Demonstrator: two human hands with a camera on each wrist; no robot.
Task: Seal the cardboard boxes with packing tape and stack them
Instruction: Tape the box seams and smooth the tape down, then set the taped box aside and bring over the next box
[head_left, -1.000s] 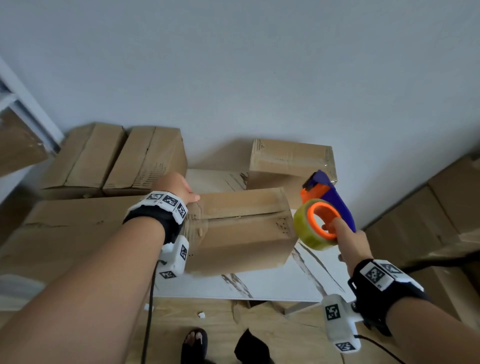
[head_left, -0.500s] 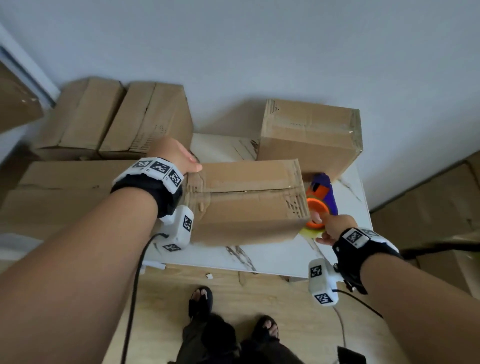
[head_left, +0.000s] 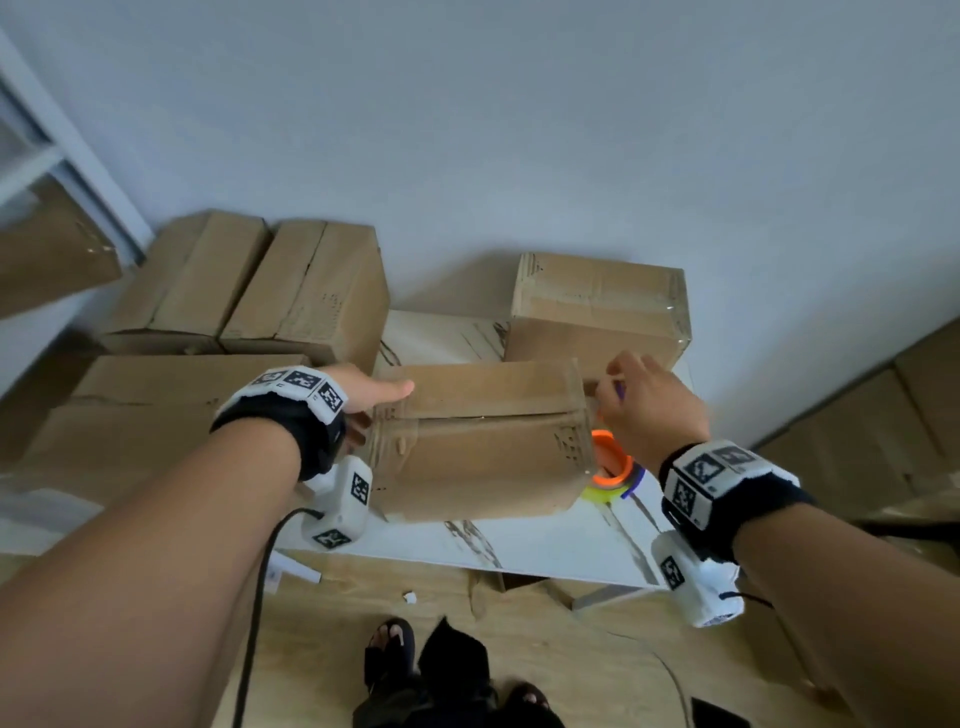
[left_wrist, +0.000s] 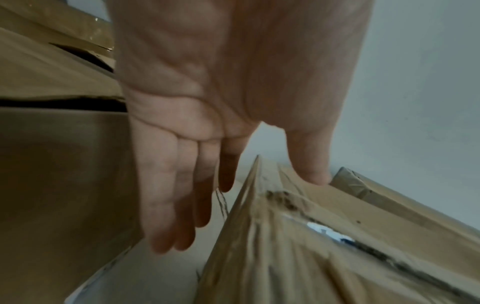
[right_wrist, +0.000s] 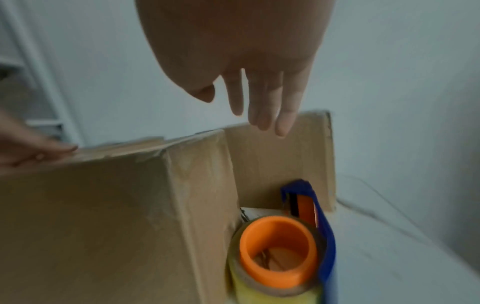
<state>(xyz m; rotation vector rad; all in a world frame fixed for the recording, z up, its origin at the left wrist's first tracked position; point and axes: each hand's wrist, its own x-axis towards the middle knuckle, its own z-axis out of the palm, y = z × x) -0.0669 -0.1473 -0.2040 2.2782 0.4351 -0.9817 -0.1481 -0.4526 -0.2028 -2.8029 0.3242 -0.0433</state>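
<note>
Resting L hand (head_left: 363, 395) flat on box (head_left: 483, 441) | R hand (head_left: 644, 405) loose, empty | tape gun (head_left: 613, 467) beside box on table (head_left: 545, 545)

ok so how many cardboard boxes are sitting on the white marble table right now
2. The brown cardboard box at the front of the white marble table, between both hands, and a taped brown cardboard box behind it by the wall. Other boxes sit off the table.
</note>
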